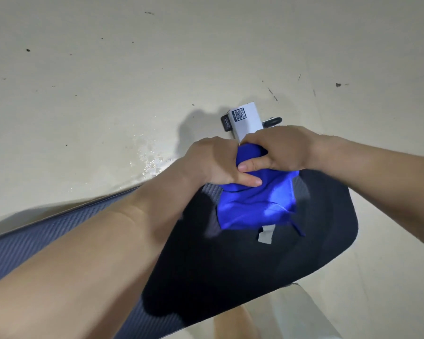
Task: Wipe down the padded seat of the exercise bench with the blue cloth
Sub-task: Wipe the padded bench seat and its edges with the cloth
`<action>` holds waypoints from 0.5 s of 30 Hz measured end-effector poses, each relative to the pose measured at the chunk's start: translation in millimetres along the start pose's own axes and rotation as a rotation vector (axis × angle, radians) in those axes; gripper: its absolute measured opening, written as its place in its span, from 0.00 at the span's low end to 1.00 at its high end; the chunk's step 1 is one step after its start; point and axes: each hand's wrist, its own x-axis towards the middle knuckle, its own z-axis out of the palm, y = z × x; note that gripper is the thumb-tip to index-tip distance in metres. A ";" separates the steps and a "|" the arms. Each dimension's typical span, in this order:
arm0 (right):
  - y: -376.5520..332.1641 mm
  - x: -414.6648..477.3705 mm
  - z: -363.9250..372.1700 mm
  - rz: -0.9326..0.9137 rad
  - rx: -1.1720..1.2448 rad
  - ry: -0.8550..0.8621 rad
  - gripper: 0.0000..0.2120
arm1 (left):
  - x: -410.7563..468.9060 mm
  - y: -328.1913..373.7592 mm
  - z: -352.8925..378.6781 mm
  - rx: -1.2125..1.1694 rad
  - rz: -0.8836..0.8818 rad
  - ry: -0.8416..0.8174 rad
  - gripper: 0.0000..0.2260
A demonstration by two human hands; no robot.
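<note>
While the blue cloth hangs bunched just above the far end of the black padded seat, both hands grip its top: left hand and right hand are equally near, and the seat's long axis runs back toward the person.

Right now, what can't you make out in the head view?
- Whether the blue cloth touches the padded seat: motion blur.
- Fingertips of left hand and right hand: buried in cloth.
- Bench frame: hidden under the seat.
- QR label: too small to read.
</note>
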 end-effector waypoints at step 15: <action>102.4 -93.2 42.8 0.523 0.780 0.323 0.25 | 97.3 128.0 5.0 0.171 0.208 -0.004 0.30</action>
